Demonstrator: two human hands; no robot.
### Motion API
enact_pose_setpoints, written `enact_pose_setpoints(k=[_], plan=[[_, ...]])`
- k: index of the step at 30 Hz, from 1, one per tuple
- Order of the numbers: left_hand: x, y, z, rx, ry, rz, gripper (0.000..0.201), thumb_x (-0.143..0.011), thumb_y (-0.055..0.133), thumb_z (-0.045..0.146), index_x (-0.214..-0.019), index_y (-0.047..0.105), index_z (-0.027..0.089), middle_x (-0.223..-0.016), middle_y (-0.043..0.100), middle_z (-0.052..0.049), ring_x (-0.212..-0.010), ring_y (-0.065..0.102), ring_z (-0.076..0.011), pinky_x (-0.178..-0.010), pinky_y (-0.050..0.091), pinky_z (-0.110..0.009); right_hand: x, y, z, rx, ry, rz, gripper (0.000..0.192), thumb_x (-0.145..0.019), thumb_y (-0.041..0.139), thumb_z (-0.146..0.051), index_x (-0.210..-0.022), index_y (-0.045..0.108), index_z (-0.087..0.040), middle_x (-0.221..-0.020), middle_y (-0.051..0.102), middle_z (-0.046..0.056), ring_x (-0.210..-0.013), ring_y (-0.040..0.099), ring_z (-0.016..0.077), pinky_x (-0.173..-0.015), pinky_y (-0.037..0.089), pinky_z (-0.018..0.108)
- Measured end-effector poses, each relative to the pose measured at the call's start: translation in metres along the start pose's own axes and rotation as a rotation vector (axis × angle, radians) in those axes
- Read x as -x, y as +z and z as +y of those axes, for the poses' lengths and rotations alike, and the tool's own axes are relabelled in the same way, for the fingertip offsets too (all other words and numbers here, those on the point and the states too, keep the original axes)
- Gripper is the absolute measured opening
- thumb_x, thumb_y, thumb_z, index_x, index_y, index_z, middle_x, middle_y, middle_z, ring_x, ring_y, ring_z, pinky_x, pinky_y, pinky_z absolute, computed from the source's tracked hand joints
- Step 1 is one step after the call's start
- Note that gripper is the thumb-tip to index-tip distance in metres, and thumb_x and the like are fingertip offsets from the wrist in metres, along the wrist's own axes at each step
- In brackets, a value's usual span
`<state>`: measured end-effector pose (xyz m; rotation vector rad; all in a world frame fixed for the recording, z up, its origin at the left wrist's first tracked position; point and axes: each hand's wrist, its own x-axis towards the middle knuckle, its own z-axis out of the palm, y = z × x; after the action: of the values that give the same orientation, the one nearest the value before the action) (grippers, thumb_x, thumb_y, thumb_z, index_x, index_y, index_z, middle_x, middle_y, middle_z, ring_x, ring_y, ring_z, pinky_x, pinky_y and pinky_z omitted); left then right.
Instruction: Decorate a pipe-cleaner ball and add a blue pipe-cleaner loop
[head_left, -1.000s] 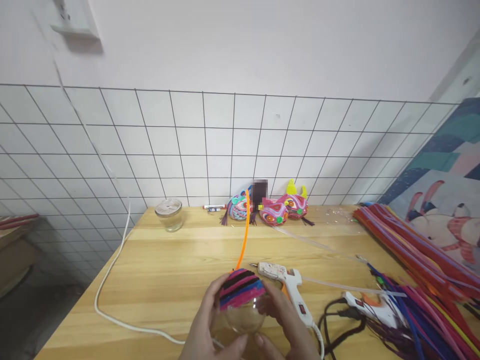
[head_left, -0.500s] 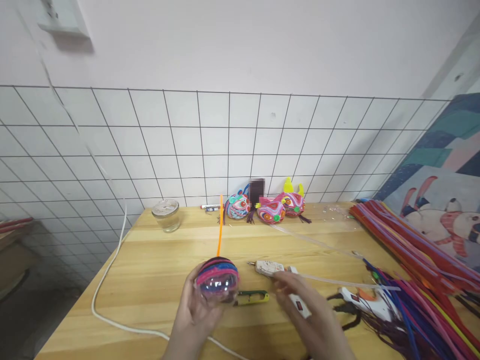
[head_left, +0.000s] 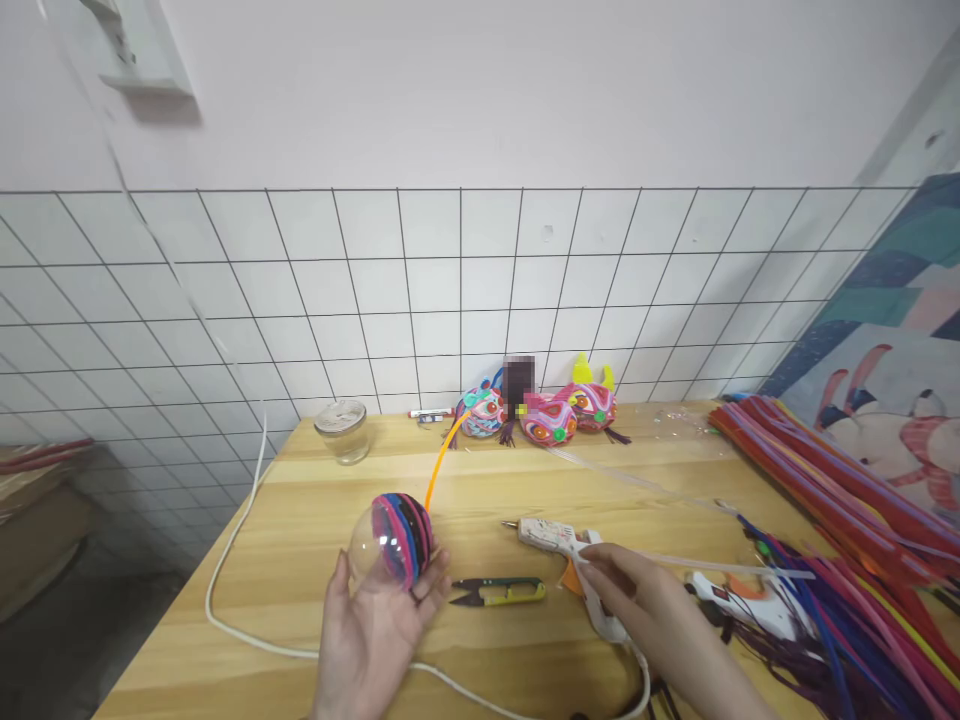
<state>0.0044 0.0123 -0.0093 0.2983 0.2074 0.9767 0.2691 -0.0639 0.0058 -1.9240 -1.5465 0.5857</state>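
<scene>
My left hand (head_left: 379, 625) is palm up, with a clear plastic ball (head_left: 367, 545) cradled in its fingers. Rows of pink, blue and black fuzzy stems cover the ball's right half. From behind it an orange pipe cleaner (head_left: 441, 460) sticks up, bending right near its tip. A white hot glue gun (head_left: 546, 535) lies on the table, nozzle pointing left. The fingers of my right hand (head_left: 637, 590) close on the rear of its body, above the handle. Thread snips (head_left: 506, 591) with a yellow and dark green handle lie between the two hands.
A lidded glass jar (head_left: 345, 432) stands at the back left. Several decorated animal heads (head_left: 547, 420) sit by the tiled wall. Bundles of pipe cleaners (head_left: 810, 470) and a second glue gun (head_left: 772, 605) are on the right. A white cable (head_left: 259, 645) runs along the table.
The ball has turned in my left hand, bringing its striped half to the right and its clear half to the left. My right hand has moved slightly right, at the glue gun's rear.
</scene>
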Motion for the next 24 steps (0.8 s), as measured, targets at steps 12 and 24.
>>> enact_pose_setpoints(k=[12, 24], plan=[[0.01, 0.013, -0.021, -0.078, -0.303, -0.084, 0.064, -0.075, 0.037, 0.064, -0.096, 0.068, 0.013, -0.092, 0.069, -0.018, -0.089, 0.062, -0.0331, -0.067, 0.047, -0.041, 0.028, 0.038, -0.044, -0.378, -0.218, -0.077, 0.037, -0.084, 0.048, -0.034, -0.119, 0.05, -0.023, -0.089, 0.065, 0.006, -0.079, 0.061, 0.0174, -0.072, 0.049, 0.028], [0.02, -0.001, -0.025, -0.026, -0.362, -0.11, 0.036, -0.074, 0.054, 0.05, -0.096, 0.069, 0.027, -0.102, 0.069, -0.004, -0.096, 0.061, -0.0258, -0.085, 0.044, -0.039, 0.029, 0.059, -0.048, -0.93, 0.011, -0.31, 0.057, -0.068, 0.06, -0.057, -0.112, 0.053, -0.021, -0.063, 0.049, -0.004, -0.047, 0.046, 0.0081, -0.041, 0.039, 0.018]])
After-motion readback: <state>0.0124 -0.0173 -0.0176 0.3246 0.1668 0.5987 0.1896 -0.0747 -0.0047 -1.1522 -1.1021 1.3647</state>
